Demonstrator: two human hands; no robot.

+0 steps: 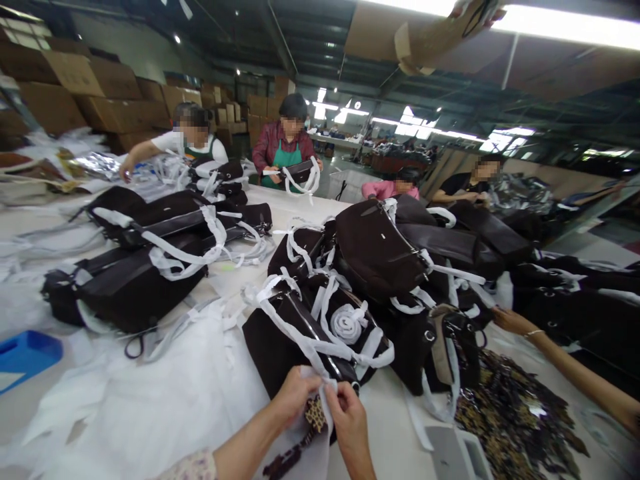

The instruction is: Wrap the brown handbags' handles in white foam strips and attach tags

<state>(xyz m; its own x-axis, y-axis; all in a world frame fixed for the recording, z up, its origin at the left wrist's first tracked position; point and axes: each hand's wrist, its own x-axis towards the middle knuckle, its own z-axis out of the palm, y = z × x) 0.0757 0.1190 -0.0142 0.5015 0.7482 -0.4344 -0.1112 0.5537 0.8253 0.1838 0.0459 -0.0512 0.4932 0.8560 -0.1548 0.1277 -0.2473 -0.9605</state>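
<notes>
My left hand (295, 400) and my right hand (349, 419) are close together at the bottom middle, both pinching a white non-woven strip (325, 400). A leopard-print strap (316, 415) hangs between them, running down and to the left, partly wrapped in the strip. Just above my hands lies a dark brown handbag (285, 347) bound with white strips, with a white roll (349, 323) on top. More dark brown handbags (377, 250) are heaped beyond it. A loose pile of leopard-print straps (515, 413) lies to the right of my right hand.
A co-worker's bare arm (540, 340) reaches in from the right. Several co-workers work around the long table (295, 207), which is strewn with bags and white sheets. A blue plastic tray (25, 357) sits at the left edge. Stacked cardboard boxes (100, 93) stand behind.
</notes>
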